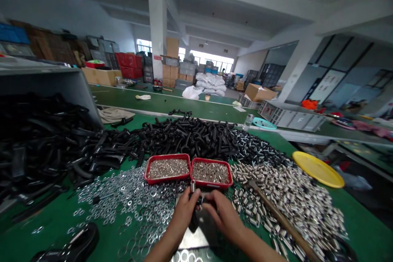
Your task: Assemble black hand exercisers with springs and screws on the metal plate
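- Far left: a heap of black curved plastic pieces (46,139) spills from a tipped grey bin (66,86) onto the green table top (46,221). The heap runs on across the back of the bench.
- Near left edge: a black glossy object with a metal strip (76,241) lies flat; I cannot tell what it is.
- Left of centre: loose flat silver washers (129,196) are scattered up to the left hand's wrist.
- Centre, just beyond the hands: two red rectangular plastic trays stand side by side and touching. The left red tray (147,172) and the right red tray (211,160) are both full of small silver metal parts.
- Left hand (184,208): the fingers are curled tight and gripping a small black plastic part (199,201). A short silver metal pin (193,186) stands upright at the top of the part, just short of the trays' near rims.
- Right hand (225,213): the fingers are bent in and the tips are pinched on the same black part from the other side. The part sits between both hands, over a bare grey metal plate (196,239).
- Right of the hands: a wide spread of short silver metal sleeves (291,200), with a wooden-handled hammer (282,221) lying across it, head toward the trays.
- Behind that: a pile of small black-and-silver parts (258,147).
- Right edge: a yellow round plastic lid (317,168).
- Beyond: a grey ribbed plastic crate (291,116); the marks on its side are too small to read.
- Back of room: a red sign on the white pillar (157,28) cannot be read.
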A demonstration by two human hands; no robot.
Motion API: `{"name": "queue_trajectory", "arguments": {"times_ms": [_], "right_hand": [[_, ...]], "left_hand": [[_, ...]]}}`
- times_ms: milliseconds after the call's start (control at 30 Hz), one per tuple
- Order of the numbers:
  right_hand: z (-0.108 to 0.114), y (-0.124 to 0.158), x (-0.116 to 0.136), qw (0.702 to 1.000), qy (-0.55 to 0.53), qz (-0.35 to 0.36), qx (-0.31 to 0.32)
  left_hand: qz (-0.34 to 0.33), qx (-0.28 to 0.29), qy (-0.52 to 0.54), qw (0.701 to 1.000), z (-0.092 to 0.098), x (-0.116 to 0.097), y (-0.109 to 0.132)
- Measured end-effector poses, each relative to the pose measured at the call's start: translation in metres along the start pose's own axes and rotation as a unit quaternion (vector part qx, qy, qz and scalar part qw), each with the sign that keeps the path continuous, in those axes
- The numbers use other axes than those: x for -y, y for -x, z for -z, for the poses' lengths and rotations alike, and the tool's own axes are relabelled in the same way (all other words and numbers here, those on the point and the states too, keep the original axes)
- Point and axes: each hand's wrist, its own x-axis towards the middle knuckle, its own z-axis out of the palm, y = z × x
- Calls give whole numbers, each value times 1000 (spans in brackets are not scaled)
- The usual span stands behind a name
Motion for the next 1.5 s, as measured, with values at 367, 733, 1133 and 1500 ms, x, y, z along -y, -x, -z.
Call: {"name": "queue_trajectory", "arguments": {"times_ms": [367,733,1133,1500], "right_hand": [[-3,0,2,860,-340,-248,287],[-3,8,12,916,-220,-194,275],[-1,14,5,963,-132,-105,209],[6,26,18,985,-86,-40,144]], "left_hand": [[-133,103,-199,965,11,-23,3],[-142,95,-221,960,13,-25,4],[-172,82,-218,957,2,-20,13],[-128,27,-211,969,1,-12,29]]}}
